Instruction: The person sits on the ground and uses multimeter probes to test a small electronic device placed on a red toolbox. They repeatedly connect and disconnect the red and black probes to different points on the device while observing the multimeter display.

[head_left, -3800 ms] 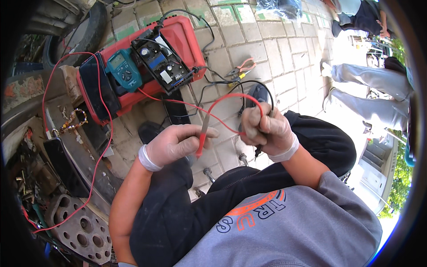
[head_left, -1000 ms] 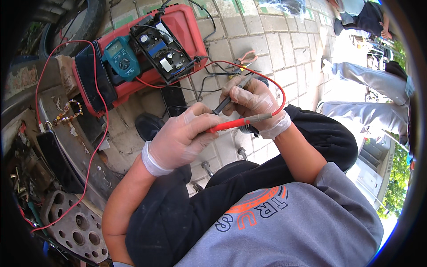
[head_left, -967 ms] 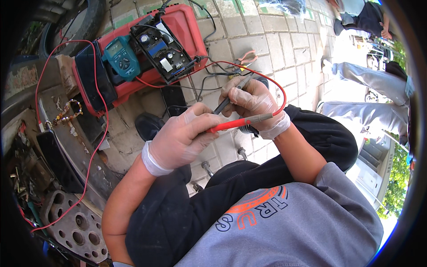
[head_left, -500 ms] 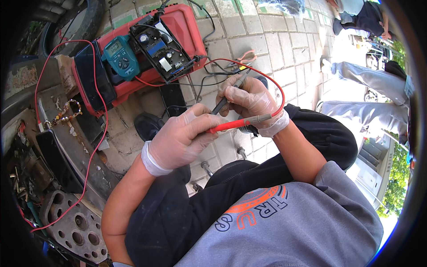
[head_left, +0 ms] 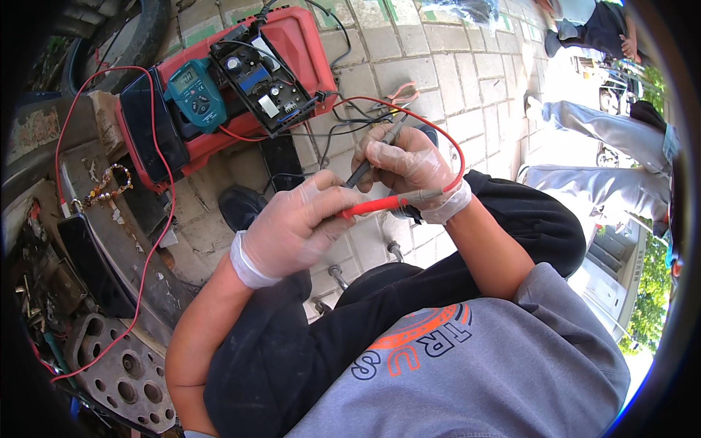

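Note:
Both of my hands wear thin translucent gloves and are close together over my lap. My left hand [head_left: 296,223] is closed around a red test probe [head_left: 372,206], whose grey end points toward my right wrist. My right hand [head_left: 409,162] pinches a black test probe [head_left: 359,175], slanting from upper right down to my left fingers. Those fingers hide the red probe's tip and whatever is between them. A red lead runs from the red probe back toward the teal multimeter [head_left: 196,95]. Beside the meter is an opened black device [head_left: 259,80] with exposed circuit parts.
The meter and device rest on a red toolbox [head_left: 310,51]. A dark phone [head_left: 153,120] lies on its left part. Pliers [head_left: 403,93] and loose black leads lie on the paving. A beaded bracelet [head_left: 109,186] and a rusty metal plate [head_left: 128,379] are at left; bystanders stand at right.
Both hands keep their grip on the probes and have barely shifted. The digits on the multimeter's display look different. A bystander's hand at the far upper right has moved slightly.

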The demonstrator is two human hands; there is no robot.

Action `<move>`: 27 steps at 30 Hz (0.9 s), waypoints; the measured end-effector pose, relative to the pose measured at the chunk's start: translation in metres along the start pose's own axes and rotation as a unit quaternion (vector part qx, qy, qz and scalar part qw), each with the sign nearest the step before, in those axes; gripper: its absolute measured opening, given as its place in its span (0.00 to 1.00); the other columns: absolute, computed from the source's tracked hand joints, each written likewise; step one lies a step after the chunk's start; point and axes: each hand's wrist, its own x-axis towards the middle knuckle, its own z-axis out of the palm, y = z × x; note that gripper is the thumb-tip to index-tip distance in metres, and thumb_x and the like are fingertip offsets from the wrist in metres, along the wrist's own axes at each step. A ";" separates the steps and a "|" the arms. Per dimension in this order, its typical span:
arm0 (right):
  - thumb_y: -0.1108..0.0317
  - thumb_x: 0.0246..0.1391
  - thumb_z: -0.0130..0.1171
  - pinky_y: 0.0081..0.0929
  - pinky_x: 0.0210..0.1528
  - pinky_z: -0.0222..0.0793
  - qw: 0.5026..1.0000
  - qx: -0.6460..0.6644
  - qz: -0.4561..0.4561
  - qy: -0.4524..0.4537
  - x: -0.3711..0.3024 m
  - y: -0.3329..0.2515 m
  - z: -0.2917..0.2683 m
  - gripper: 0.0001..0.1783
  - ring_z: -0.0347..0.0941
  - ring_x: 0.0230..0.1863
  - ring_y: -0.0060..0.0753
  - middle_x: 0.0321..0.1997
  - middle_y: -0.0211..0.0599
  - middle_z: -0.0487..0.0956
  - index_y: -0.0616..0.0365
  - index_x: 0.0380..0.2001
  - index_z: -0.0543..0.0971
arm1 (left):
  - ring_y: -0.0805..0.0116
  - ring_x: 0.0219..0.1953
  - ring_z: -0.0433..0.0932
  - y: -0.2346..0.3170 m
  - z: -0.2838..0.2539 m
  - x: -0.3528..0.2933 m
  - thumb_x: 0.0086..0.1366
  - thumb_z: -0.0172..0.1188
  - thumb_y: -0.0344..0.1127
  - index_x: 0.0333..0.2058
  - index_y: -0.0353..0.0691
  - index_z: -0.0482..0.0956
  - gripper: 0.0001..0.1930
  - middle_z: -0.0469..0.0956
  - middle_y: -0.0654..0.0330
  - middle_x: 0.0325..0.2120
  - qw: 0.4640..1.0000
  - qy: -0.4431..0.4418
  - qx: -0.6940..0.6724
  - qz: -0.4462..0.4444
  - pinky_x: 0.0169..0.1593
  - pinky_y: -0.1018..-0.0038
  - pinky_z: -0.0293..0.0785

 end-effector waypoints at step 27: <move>0.74 0.58 0.65 0.29 0.41 0.78 0.706 -0.549 -0.446 0.038 0.096 0.000 -0.006 0.17 0.83 0.41 0.37 0.41 0.39 0.85 0.56 0.51 0.80 | 0.45 0.41 0.83 -0.038 -0.024 -0.001 0.64 0.64 0.30 0.45 0.44 0.81 0.11 0.76 0.48 0.58 0.971 0.132 0.195 -0.038 0.42 0.61 0.81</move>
